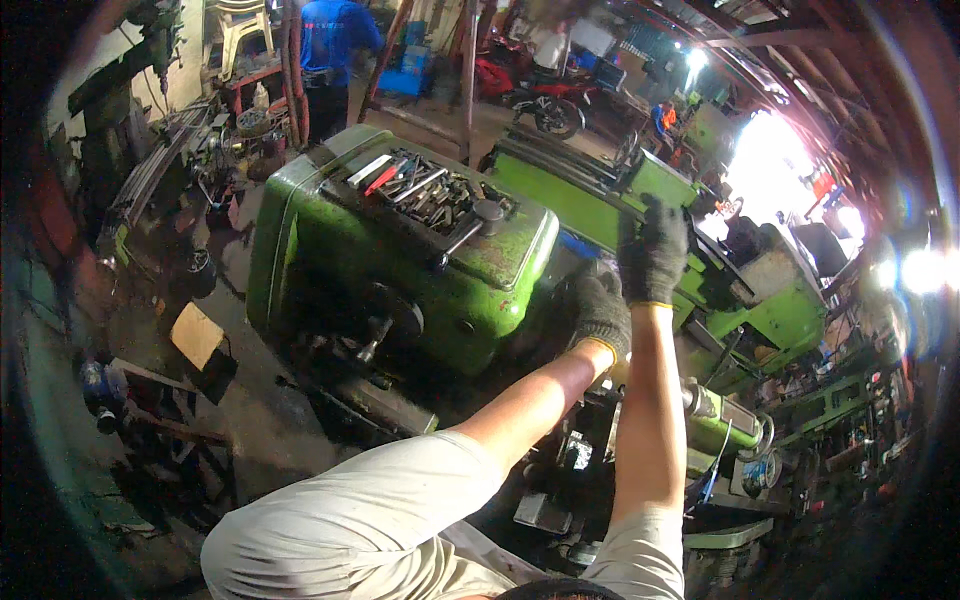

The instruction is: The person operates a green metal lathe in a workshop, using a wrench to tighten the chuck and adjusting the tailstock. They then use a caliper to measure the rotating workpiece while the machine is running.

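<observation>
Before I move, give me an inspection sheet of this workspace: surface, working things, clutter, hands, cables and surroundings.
Surface: top of the green machine, worn, with dark marks.
Working things: lever with a round hub, on the machine's top.
Clutter: loose metal pieces heaped beside the lever, a red tool among them; tan board down at left.
Hands: left hand and right hand in dark gloves, right of the machine's top; grip cannot be told.
Cables: thin blue strand at lower right; cannot tell if it is a cable.
Surroundings: person in blue, red motorcycle, bright opening at right.
</observation>
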{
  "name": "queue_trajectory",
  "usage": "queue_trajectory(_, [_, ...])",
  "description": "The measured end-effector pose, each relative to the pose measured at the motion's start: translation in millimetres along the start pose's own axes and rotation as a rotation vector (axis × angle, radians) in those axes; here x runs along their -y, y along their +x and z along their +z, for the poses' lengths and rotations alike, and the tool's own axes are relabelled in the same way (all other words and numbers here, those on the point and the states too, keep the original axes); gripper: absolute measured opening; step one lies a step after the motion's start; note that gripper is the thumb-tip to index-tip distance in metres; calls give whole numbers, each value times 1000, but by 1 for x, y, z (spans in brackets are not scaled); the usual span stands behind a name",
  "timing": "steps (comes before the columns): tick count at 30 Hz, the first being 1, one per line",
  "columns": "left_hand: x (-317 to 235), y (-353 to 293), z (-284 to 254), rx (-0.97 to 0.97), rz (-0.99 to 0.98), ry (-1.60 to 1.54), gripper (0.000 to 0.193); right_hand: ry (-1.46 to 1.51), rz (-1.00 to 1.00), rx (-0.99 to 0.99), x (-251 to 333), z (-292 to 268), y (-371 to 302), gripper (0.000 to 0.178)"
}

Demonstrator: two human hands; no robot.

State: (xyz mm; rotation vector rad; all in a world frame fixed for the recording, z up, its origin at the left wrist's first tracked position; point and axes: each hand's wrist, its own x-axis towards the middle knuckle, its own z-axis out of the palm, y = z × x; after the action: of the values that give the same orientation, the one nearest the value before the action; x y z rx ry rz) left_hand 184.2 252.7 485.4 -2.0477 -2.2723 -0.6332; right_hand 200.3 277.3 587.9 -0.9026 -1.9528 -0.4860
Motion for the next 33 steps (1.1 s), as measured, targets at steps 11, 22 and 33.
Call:
queue_trajectory(11, [-8, -24, 6, 23, 53, -14, 73, -96, 421, 682, -88, 90, -72, 67])
queue_trajectory(22, [-1, -35, 15, 34, 84, 28, 67, -224, 273, 726, -120, 123, -79, 42])
queue_trajectory(33, [-2, -17, 25, 51, 125, 46, 61, -235, 301, 840, -97, 103, -84, 36])
